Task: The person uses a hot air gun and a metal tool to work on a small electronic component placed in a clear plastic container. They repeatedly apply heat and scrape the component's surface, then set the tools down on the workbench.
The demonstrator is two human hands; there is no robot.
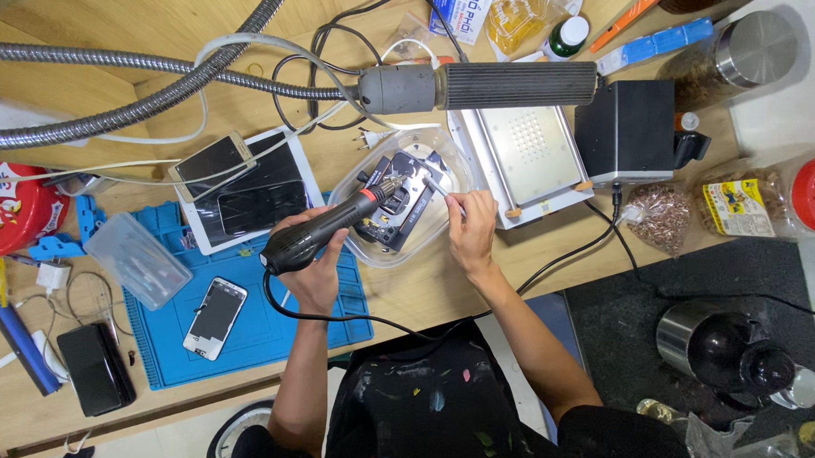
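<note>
- A wooden workbench carries a blue rubber repair mat and one clear plastic tray.
- One dark phone assembly lies inside that tray, just ahead of both hands.
- The left hand wraps a black hot-air gun, its long axis slanting up-right, nozzle over the phone.
- The right hand pinches thin metal tweezers, tips touching the phone's right edge, nearer.

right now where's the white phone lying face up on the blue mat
In the head view, the white phone lies on the blue mat, below and left of the left hand.
</note>
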